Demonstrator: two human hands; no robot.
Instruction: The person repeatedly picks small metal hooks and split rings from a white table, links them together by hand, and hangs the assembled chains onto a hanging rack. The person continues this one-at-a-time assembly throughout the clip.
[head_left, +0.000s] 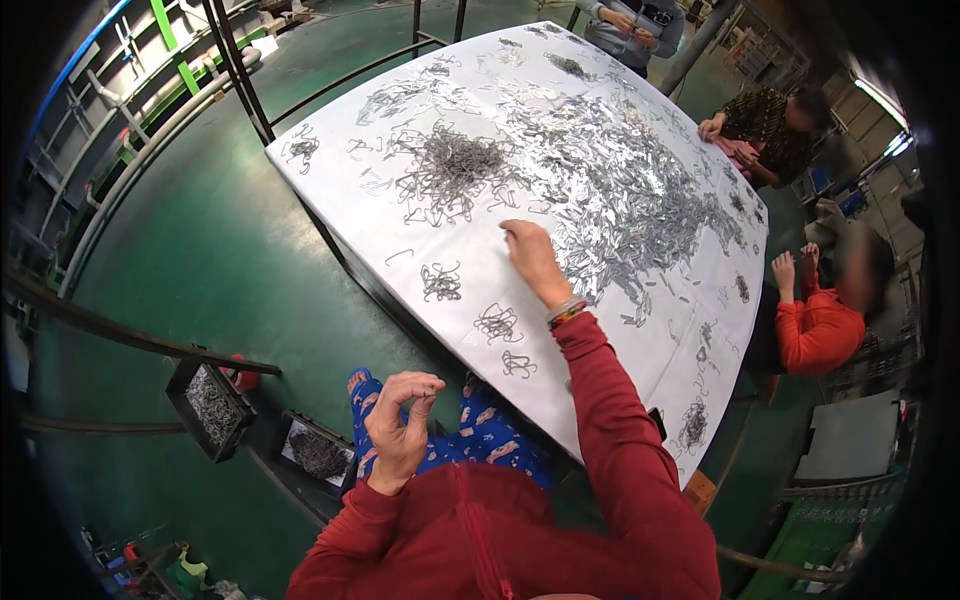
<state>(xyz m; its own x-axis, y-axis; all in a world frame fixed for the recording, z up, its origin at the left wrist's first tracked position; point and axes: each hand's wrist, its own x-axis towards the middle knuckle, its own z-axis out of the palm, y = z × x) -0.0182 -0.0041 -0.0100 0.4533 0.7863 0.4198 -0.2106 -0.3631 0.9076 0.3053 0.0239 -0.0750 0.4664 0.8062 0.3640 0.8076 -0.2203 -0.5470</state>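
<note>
Green floor (200, 270) spreads around a white-topped table (360, 205), on which a broad heap of silvery strips (612, 195) lies right of a dark pile of wire hooks (460, 163). My right hand (534, 260) hangs just on the near side of that pile, fingers bent, and my left hand (399, 432) is curled over my lap (452, 452), thumb by fingertips; I cannot tell whether either grasps anything. Small hook clusters (441, 282) sit along the near left edge.

Dark bent wire hooks (462, 162) and slim silver pieces (625, 190)
Hooks tangle at upper centre, smaller clusters (441, 283) below; silver pieces overlap loosely to their right.
</note>
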